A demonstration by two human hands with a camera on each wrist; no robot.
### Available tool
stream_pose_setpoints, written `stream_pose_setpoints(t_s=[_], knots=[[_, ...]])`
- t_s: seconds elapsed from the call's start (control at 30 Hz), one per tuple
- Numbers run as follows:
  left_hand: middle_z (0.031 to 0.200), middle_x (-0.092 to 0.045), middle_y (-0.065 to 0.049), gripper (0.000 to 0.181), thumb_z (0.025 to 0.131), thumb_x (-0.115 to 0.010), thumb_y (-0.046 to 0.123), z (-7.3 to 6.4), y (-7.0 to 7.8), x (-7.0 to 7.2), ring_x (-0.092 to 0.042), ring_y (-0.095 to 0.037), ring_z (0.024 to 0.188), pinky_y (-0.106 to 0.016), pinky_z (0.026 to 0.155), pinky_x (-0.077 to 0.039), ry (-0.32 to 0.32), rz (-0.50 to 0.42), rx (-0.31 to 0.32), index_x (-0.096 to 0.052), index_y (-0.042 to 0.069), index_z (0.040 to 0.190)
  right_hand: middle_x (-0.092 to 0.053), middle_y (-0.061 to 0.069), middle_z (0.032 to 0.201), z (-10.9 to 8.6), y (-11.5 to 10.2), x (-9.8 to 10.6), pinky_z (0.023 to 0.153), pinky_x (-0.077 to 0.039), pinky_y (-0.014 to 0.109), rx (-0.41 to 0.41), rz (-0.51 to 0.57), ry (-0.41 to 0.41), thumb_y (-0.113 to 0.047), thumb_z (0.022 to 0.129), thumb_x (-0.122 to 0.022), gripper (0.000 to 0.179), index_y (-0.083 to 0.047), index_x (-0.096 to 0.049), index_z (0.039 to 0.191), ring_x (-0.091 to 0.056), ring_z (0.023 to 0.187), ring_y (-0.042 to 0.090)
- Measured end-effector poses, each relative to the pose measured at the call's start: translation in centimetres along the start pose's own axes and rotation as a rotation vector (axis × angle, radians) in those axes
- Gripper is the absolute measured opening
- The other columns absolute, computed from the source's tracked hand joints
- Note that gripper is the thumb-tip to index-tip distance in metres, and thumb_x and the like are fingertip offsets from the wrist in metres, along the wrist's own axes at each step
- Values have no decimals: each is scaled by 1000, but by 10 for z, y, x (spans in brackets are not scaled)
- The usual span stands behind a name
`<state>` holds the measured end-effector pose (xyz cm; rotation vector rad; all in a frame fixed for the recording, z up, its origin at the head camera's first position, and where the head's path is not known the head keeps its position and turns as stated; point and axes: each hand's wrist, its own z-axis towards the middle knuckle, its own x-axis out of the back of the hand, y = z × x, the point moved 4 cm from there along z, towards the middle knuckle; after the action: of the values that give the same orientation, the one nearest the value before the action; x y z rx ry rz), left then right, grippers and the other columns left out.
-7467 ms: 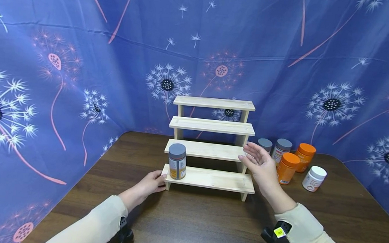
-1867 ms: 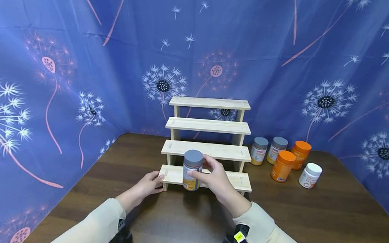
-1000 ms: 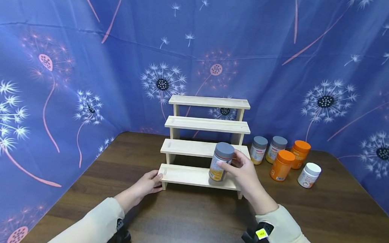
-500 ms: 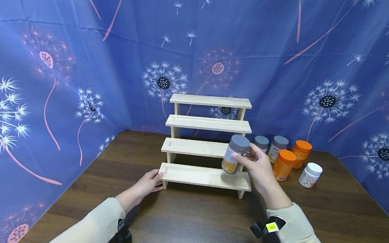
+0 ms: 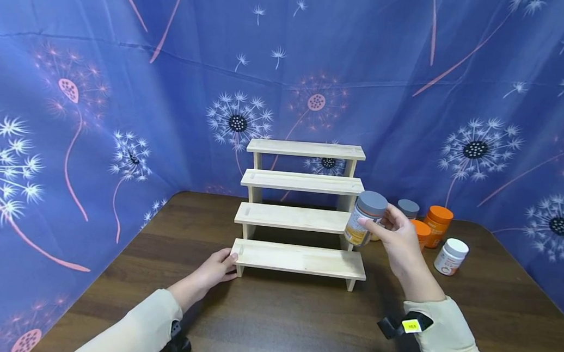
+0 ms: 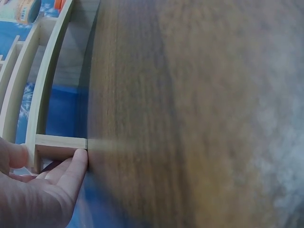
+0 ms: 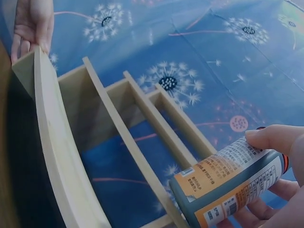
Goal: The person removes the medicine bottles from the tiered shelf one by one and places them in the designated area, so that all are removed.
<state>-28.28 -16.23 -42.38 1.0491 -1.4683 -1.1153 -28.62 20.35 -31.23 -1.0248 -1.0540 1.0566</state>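
A pale wooden stepped rack (image 5: pixel 301 258) stands on the table. At the left end of its lowest step, my left hand (image 5: pixel 213 269) grips the board; in the left wrist view the hand (image 6: pixel 42 194) has its thumb on one face and fingers beneath, by the end support (image 6: pixel 61 148). My right hand (image 5: pixel 401 244) holds a grey-lidded supplement bottle (image 5: pixel 359 225) in the air, slightly tilted, just right of the second step. Seen from the right wrist, the bottle (image 7: pixel 228 183) has an orange-and-white label and lies between thumb and fingers.
Behind the right hand stand a grey-lidded bottle (image 5: pixel 408 208), two orange bottles, one farther back (image 5: pixel 437 228) and one partly hidden (image 5: pixel 421 231), and a white bottle (image 5: pixel 451 256). Another grey-lidded one is mostly covered. A blue dandelion cloth (image 5: pixel 290 62) hangs behind the brown table (image 5: pixel 271 322).
The bottle stood on the lowest step's left end; my right hand, empty at first, took hold of it and carried it right and up, off the rack. My left hand kept its place.
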Motion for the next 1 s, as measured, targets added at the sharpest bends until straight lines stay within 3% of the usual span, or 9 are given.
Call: stream_pose_setpoints(t_s=[0.37, 0.6, 0.9, 1.0], knots=[[128, -51, -35, 38, 105, -34, 8, 1, -3, -1, -46, -51, 126, -48, 97, -53, 9, -13, -7, -37, -16, 134, -50, -20, 108, 8, 8, 19, 84, -41, 12, -11, -68, 115, -32, 86, -74, 71, -10, -42, 146, -46, 101, 3], [127, -52, -35, 37, 105, -33, 7, 0, 0, -2, -46, -50, 126, -48, 97, -53, 2, -11, -6, -37, -16, 134, -49, -21, 107, 13, 14, 31, 89, -38, 20, -53, -45, 134, -36, 86, -73, 69, -14, -44, 144, -45, 100, 2], [129, -50, -36, 38, 105, -33, 7, 0, 1, -1, -44, -51, 127, -48, 97, -53, 15, -6, -3, -36, -16, 135, -49, -18, 108, 19, 14, 39, 87, -41, 21, -84, -104, 158, -39, 87, -71, 73, -15, -39, 148, -44, 100, 5], [128, -51, -36, 37, 105, -33, 7, -1, 0, -2, -45, -51, 126, -48, 97, -54, 18, -5, -5, -37, -17, 134, -49, -14, 113, 19, 17, 40, 95, -44, 28, -105, -117, 164, -38, 87, -71, 75, -14, -37, 149, -45, 104, 8]])
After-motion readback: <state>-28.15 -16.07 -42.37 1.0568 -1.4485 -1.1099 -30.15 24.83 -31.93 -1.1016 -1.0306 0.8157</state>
